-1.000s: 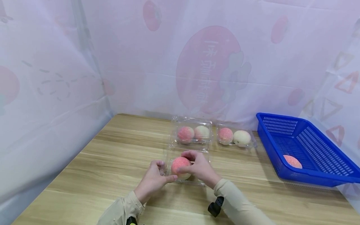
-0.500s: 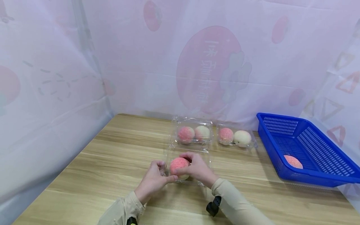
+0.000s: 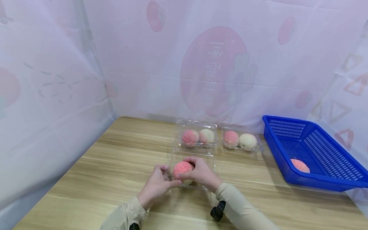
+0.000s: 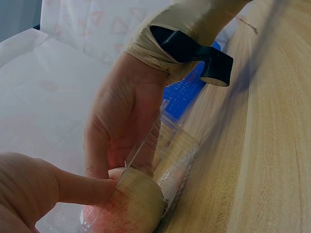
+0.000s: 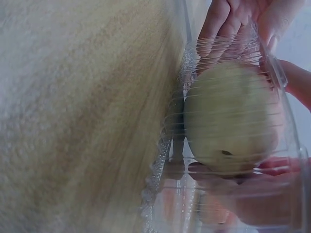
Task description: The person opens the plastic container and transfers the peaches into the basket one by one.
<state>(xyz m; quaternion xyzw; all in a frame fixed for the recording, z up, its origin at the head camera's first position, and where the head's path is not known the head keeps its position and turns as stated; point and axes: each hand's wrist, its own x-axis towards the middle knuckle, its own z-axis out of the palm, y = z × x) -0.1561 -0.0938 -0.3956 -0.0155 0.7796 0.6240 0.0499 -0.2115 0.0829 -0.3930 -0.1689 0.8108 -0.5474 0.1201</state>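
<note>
A pink and cream peach sits low in the left part of a clear plastic clamshell box at the table's front middle. From the right, my right hand grips this peach between thumb and fingers. The left hand holds the box's left end, its thumb at the rim beside the peach. Through the ribbed clear wall in the right wrist view, the cream side of the peach shows a small dark spot. In the left wrist view, the left thumb overlaps the top of the peach.
Directly behind the box, two peaches show through clear plastic. Another clear box with two peaches stands to its right. A blue plastic basket at the right contains a peach. A printed white curtain hangs behind the wooden table.
The right hand has brought the peach slightly left and lower into the box. The left hand has stayed at the box's left end.
</note>
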